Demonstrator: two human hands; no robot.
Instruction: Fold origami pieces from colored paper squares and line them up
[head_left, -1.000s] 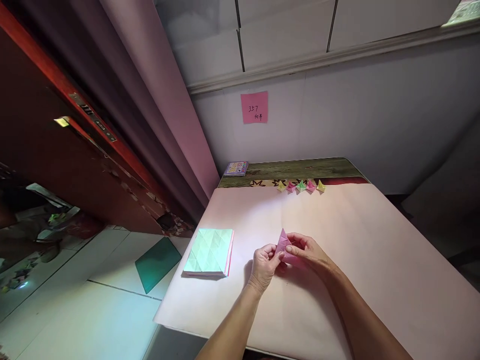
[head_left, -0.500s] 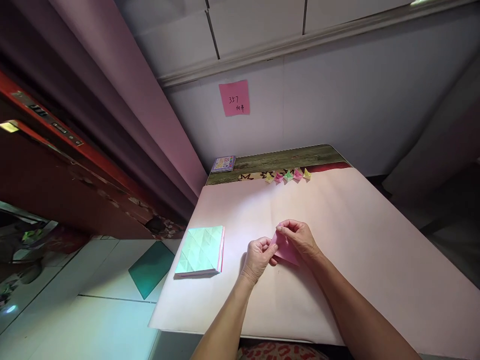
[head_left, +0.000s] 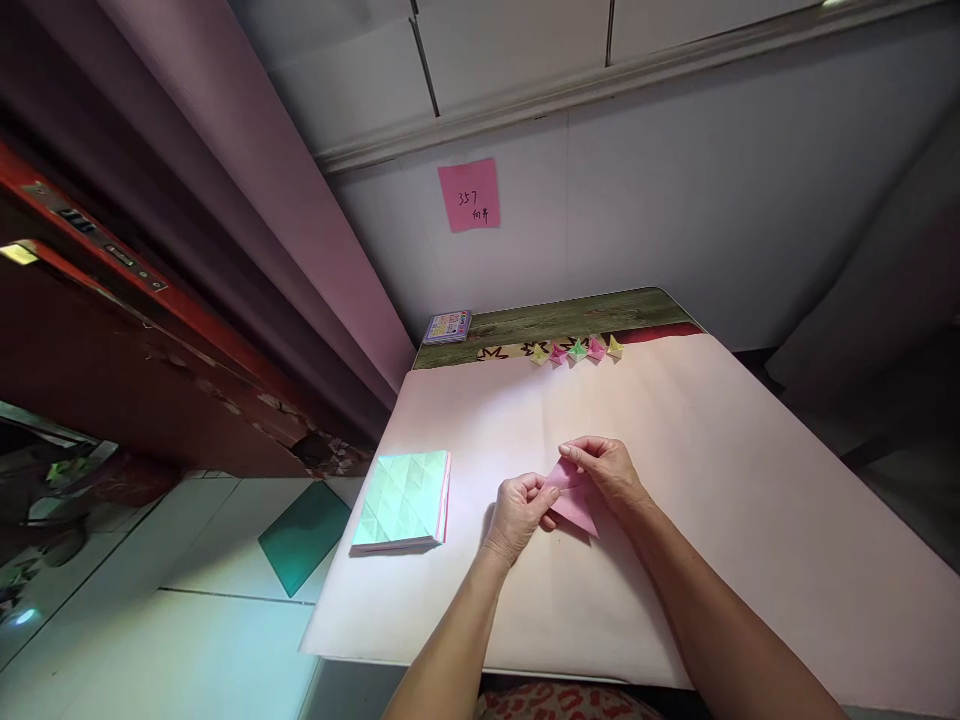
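Note:
A folded piece of pink origami paper [head_left: 576,508] is held just above the pale table covering [head_left: 495,610]. My left hand [head_left: 521,515] pinches its left side between thumb and fingers. At the paper's upper corner, my right hand [head_left: 604,468] grips a flap with thumb and fingertips. Part of the sheet is hidden behind the fingers. To the left of my hands lies a stack of folding paper [head_left: 401,497] with a creased mint-green sheet on top.
Several small folded paper pieces [head_left: 577,350] in yellow, pink and green stand in a row near the table's far edge. A small printed packet [head_left: 448,327] lies at the far left corner. A pink note [head_left: 469,196] hangs on the wall; a curtain [head_left: 330,220] borders the left.
My right hand has shifted slightly right, drawing the upper part of the pink paper along. More of the paper's folded face shows between my hands. My left hand stays almost in place.

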